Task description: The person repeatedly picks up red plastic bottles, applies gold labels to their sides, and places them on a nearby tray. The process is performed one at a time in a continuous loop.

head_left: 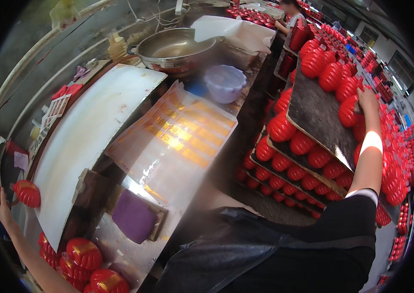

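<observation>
My right hand reaches out to the right, its fingers closed on a glossy red ribbed lantern-shaped piece on the top board of a stack. More red pieces sit on that dark board. At the far left my left hand has its fingers stretched out, close beside another red ribbed piece with a gold mark. That piece is next to the edge of a curved white board; whether the hand touches it I cannot tell. Several red pieces with gold bands lie below, near my left forearm.
On the bench lie a clear sheet with gold strips and a purple pad on a block. Behind are a pale lilac bowl and a large metal pan. Boards of red pieces are stacked at right. Another person works farther back.
</observation>
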{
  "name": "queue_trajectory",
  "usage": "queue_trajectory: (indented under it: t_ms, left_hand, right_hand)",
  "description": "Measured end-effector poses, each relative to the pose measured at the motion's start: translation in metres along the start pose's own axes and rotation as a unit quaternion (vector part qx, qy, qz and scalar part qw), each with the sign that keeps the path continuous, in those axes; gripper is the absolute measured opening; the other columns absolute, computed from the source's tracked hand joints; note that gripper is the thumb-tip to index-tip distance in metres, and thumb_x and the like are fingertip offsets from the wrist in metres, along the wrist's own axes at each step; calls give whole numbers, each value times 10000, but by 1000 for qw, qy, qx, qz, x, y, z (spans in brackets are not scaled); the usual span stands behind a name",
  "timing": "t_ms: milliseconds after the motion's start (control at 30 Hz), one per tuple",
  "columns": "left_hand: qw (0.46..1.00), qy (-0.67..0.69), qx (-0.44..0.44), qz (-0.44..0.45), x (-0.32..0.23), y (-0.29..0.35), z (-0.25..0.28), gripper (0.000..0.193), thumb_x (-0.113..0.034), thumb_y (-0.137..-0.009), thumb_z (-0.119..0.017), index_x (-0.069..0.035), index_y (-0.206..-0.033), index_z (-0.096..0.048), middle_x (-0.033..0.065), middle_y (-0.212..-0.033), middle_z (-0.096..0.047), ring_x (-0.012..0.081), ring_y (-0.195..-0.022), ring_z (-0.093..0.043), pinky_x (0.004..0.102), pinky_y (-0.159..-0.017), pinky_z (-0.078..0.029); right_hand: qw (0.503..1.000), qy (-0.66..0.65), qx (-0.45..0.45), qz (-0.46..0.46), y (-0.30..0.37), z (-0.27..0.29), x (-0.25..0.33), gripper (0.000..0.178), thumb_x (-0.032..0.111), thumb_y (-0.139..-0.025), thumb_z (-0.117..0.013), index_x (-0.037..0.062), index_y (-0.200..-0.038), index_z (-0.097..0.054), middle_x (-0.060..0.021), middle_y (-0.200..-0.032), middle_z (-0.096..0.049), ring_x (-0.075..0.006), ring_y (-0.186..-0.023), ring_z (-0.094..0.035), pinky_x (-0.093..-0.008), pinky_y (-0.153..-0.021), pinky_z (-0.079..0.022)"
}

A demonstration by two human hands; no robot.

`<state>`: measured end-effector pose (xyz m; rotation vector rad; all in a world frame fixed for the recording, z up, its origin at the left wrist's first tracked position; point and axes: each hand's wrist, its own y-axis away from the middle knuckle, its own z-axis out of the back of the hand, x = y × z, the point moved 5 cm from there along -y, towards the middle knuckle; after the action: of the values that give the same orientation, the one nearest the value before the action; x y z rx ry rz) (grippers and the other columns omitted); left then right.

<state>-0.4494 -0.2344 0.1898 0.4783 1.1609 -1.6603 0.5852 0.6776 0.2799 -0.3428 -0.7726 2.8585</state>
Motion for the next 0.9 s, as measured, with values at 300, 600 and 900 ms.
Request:
queue_trajectory:
  t_ms: [300, 600, 900]
  left_hand:
    - [995, -5, 17, -94, -78, 109, 16, 329, -307, -1084, -645, -151, -1367, -703, -42, -1210, -751, 48, -1078, -657, 244, -998, -416]
    - [985, 65, 138, -77, -192, 230, -23, 208, -127, -1070, -628, -47, -1244, -707, 44, -1098, -732, 120, -1073, -662, 263, -955, -488]
    - [923, -84, 309, -215, -302, 366, -97, 251, -5, -750, -778, -48, -996, -758, 103, -913, -739, 291, -812, -683, 390, -759, -533]
  right_hand:
    - [987, -70, 33, 140, 4, 60, 60, 342, 315, -892, -637, 6, -1021, -708, -264, -1051, -746, -444, -1045, -707, -501, -917, -551]
    - [680, -682, 235, 132, 3, 100, 284, 258, 314, -989, -639, 134, -806, -616, 11, -554, -550, -117, -350, -421, -273, -367, -313]
    - [506, -748, 428, 42, 70, 77, 582, 228, 295, -962, -663, 157, -784, -627, 15, -610, -597, -86, -440, -511, -242, -383, -375]
